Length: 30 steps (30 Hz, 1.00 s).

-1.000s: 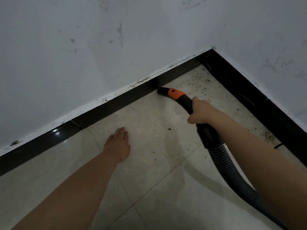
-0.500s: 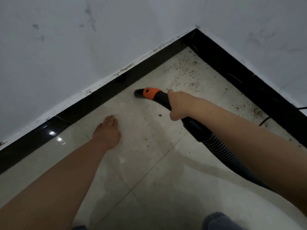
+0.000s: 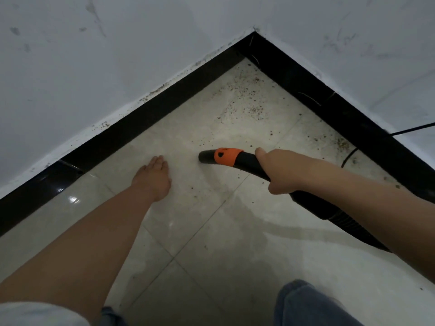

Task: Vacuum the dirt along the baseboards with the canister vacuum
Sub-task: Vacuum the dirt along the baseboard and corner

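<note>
Near the dirt [image 3: 244,100], right hand [image 3: 280,170] grips the nozzle [image 3: 226,157]; left hand [image 3: 153,177] rests flat.

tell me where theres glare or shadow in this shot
Head view: dim overall, with a bright glare spot on the glossy floor tile and a faint sheen on the black baseboard; a soft shadow trails under the vacuum hose; wide-angle bending at the edges.

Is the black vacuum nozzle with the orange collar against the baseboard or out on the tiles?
Out on the tiles. The black vacuum nozzle points at bare tile, clearly apart from the black baseboard.
</note>
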Available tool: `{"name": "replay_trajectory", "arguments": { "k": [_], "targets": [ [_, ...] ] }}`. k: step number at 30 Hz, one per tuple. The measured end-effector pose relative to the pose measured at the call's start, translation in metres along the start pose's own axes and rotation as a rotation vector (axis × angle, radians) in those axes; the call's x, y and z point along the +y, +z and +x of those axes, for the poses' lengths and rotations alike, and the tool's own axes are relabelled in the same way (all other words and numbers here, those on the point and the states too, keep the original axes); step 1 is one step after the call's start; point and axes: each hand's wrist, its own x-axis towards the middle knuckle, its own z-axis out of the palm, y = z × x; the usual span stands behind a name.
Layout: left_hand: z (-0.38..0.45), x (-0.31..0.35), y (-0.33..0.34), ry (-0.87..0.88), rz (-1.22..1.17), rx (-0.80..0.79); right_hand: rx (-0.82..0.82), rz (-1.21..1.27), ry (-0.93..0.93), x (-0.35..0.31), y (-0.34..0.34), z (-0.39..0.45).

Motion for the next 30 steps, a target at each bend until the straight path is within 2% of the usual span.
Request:
{"name": "replay_trajectory", "arguments": {
  "k": [13,26,30],
  "targets": [
    [-0.005,0.014,0.004,0.009,0.016,0.007,0.038,0.057,0.094,0.019,0.021,-0.003],
    [-0.005,0.001,0.008,-0.042,0.009,0.005,0.067,0.161,-0.021,-0.018,0.003,0.032],
    [0.003,0.001,0.008,-0.040,-0.014,0.028,0.044,0.161,0.037,-0.001,0.008,0.021]
  ]
}}
